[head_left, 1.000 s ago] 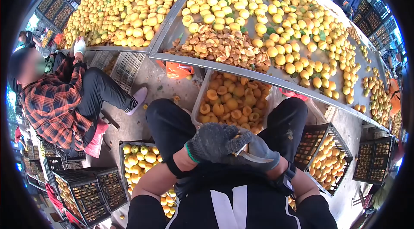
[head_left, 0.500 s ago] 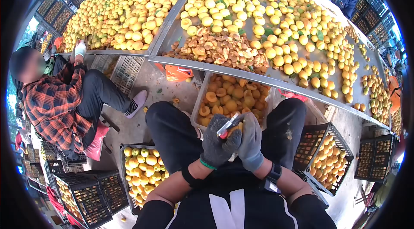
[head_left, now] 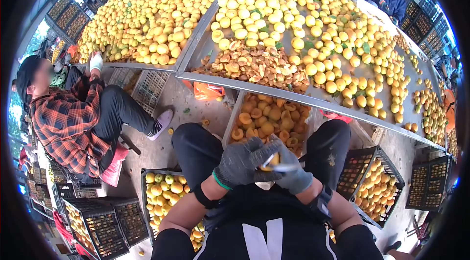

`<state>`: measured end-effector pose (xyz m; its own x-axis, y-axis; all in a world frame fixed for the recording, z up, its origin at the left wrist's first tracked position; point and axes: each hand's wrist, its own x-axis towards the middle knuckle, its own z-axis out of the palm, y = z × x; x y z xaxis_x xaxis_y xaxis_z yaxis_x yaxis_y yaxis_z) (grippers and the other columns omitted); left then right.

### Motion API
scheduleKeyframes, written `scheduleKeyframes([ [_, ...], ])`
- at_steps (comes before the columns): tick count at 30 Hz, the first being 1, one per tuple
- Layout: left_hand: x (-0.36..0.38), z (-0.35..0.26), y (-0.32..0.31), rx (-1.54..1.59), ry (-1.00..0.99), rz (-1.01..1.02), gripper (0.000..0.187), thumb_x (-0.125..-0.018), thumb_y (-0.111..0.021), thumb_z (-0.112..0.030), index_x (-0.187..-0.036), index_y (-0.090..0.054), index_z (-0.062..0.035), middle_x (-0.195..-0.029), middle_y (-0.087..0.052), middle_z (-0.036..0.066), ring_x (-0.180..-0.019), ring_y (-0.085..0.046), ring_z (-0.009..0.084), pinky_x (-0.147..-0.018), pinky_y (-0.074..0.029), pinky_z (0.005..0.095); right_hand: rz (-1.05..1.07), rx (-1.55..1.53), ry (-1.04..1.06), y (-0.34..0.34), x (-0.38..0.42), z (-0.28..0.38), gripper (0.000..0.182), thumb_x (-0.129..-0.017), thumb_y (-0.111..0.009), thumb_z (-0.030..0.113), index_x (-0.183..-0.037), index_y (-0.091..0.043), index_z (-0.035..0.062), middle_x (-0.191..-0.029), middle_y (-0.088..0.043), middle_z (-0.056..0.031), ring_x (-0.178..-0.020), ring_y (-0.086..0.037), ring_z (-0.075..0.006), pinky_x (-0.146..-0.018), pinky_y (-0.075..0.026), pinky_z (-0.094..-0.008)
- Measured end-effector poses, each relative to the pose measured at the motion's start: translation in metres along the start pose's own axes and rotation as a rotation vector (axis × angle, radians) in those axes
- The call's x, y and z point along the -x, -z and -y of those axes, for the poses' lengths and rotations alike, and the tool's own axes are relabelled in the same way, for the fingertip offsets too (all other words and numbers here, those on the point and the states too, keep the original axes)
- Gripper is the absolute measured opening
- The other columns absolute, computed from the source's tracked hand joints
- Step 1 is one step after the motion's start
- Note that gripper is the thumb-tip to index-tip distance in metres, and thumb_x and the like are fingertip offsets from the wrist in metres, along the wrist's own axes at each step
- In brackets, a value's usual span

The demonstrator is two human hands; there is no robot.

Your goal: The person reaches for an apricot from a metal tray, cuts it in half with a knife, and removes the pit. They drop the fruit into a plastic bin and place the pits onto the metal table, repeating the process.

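At centre, clamping a round yellow-orange fruit (head_left: 275,158) in the dark-grey-gloved left hand's (head_left: 240,163) fingers; levelling the slim pale tool (head_left: 286,167), formerly raised, beside the lighter-grey-gloved right hand (head_left: 294,178) (grip too blurred to tell), apparently engaging the fruit. Beyond, containing opened orange fruit (head_left: 264,113) in a pale plastic crate (head_left: 233,118); leftward, whole yellow fruit (head_left: 166,195) in a black plastic crate (head_left: 143,180).

Before me the metal table (head_left: 200,53) carries loose yellow fruit (head_left: 311,69), a heap of brownish cut pieces (head_left: 259,65) and green leaves (head_left: 366,47)
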<state>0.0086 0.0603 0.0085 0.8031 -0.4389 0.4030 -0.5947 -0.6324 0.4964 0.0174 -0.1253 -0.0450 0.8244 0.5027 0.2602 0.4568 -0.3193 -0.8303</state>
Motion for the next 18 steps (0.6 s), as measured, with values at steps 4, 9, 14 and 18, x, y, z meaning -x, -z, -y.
scheduleKeyframes([
  [4,0.002,0.009,-0.014,0.151,-0.102,-0.119,0.065,-0.061,-0.077,-0.042,-0.118,-0.06,-0.0158,-0.096,-0.058,0.012,-0.077,-0.061,0.0318,-0.064,-0.051,0.0391,-0.108,-0.371,-0.289,-0.022,0.005,-0.01,0.078,-0.078,-0.07,0.024,-0.137,-0.027,-0.0055,-0.106,-0.057,-0.0186,-0.095,-0.059,-0.0343,-0.084,-0.047,-0.0367],
  [9,-0.008,-0.012,-0.039,0.325,0.097,-0.449,0.04,-0.071,-0.075,-0.018,-0.107,-0.062,-0.0052,-0.092,-0.061,0.011,-0.084,-0.061,0.028,-0.074,-0.049,0.036,-0.539,0.237,0.033,-0.014,-0.026,0.019,0.019,-0.092,-0.044,0.019,-0.093,-0.051,0.0014,-0.081,-0.056,-0.0112,-0.071,-0.055,-0.0253,-0.066,-0.045,-0.0318],
  [14,-0.015,-0.032,-0.048,0.995,0.662,-0.532,0.026,-0.084,-0.066,-0.011,-0.108,-0.061,-0.0016,-0.099,-0.062,0.006,-0.087,-0.058,0.0119,-0.074,-0.049,0.026,-0.592,0.122,-0.02,0.001,-0.05,0.03,0.035,-0.095,-0.032,0.022,-0.085,-0.056,-0.0022,-0.083,-0.058,-0.0147,-0.072,-0.054,-0.0283,-0.068,-0.044,-0.0326],
  [18,-0.024,-0.025,-0.042,0.918,0.685,-0.428,0.028,-0.082,-0.068,-0.015,-0.107,-0.062,-0.0028,-0.093,-0.059,0.004,-0.08,-0.056,0.0137,-0.069,-0.048,0.0274,-0.578,-0.58,-0.385,0.002,-0.053,0.022,0.037,-0.097,-0.033,0.025,-0.088,-0.055,-0.0025,-0.083,-0.058,-0.015,-0.073,-0.056,-0.0274,-0.069,-0.045,-0.0323],
])
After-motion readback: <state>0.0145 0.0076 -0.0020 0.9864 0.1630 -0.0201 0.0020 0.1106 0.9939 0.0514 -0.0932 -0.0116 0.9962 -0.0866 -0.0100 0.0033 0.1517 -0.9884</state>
